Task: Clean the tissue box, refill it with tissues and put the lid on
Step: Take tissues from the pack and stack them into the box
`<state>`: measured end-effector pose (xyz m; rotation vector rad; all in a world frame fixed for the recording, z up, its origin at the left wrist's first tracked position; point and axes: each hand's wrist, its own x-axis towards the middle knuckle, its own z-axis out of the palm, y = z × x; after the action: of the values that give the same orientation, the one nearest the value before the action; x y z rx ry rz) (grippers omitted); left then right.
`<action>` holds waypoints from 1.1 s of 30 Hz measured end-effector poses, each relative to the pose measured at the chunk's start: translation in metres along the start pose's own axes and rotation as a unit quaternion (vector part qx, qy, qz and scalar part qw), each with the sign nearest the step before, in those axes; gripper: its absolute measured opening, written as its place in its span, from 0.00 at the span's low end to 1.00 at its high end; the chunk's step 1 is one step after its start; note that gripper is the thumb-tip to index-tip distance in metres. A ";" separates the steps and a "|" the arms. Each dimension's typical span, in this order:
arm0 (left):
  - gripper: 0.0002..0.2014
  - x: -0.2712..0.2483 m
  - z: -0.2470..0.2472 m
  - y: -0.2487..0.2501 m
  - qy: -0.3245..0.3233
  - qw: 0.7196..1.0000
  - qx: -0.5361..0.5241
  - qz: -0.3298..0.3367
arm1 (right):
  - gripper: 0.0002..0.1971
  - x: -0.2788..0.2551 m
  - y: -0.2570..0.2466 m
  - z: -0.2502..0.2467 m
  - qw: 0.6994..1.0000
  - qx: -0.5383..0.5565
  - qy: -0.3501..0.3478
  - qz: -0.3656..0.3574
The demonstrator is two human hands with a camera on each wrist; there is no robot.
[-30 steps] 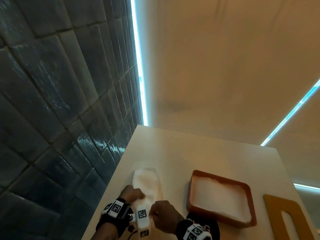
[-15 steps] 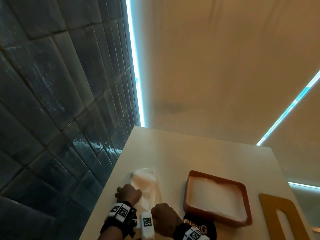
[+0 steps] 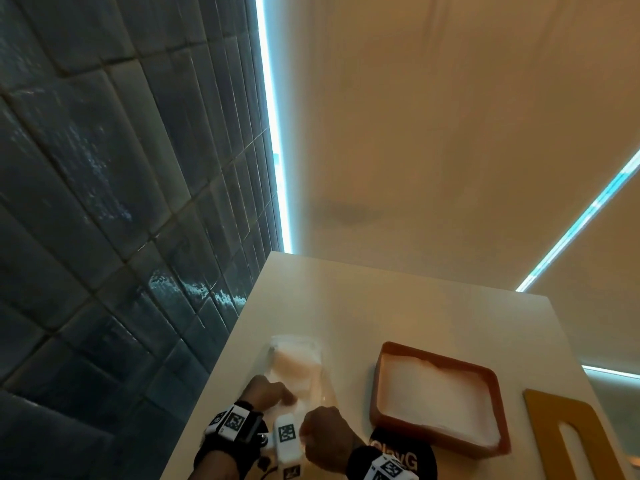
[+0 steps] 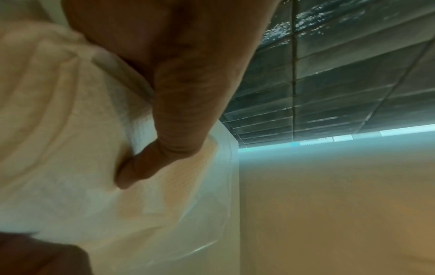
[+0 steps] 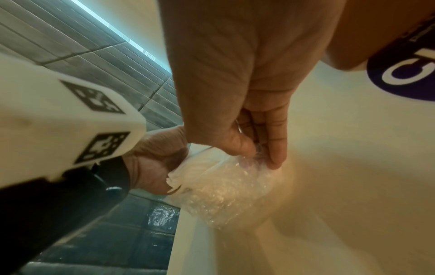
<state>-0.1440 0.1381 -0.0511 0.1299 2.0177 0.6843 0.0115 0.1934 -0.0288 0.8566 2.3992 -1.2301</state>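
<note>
A clear plastic pack of white tissues (image 3: 298, 365) lies on the white table (image 3: 398, 306) near its left edge. My left hand (image 3: 268, 393) grips the tissues (image 4: 70, 148) at the pack's near end, fingers curled into them. My right hand (image 3: 323, 433) pinches the crinkled plastic wrapper (image 5: 223, 188) between thumb and fingers (image 5: 277, 147). To the right stands the brown tissue box (image 3: 498, 393), open on top, with white tissues (image 3: 429, 393) filling it. The tan lid (image 3: 550, 420) with its long slot lies flat at the far right.
A dark tiled wall (image 3: 121, 202) rises along the table's left edge. A round black sticker with white letters (image 3: 401, 455) lies on the table by my right wrist. Bare tabletop stretches behind the pack and box to the far edge.
The pack has shifted slightly toward me, and both hands have drawn nearer along its near end. The box and lid have not moved.
</note>
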 end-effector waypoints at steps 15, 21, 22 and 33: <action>0.28 -0.009 -0.040 0.027 0.055 0.993 -0.106 0.021 | 0.09 -0.008 -0.009 0.010 0.992 0.036 0.117 -0.035; 0.09 -0.038 -0.048 0.035 0.005 0.987 -0.159 0.029 | 0.19 -0.009 -0.012 -0.003 0.953 0.293 0.059 0.036; 0.10 -0.034 -0.049 0.032 -0.003 0.985 -0.172 0.027 | 0.24 -0.008 -0.010 -0.006 0.926 0.372 0.042 0.058; 0.49 -0.023 -0.023 0.018 -0.030 0.987 -0.150 0.042 | 0.38 -0.004 -0.022 -0.037 0.818 0.559 -0.096 0.097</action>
<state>-0.1539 0.1355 -0.0159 0.0569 1.8369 1.0177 0.0006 0.2120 0.0087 1.1106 1.1984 -2.4892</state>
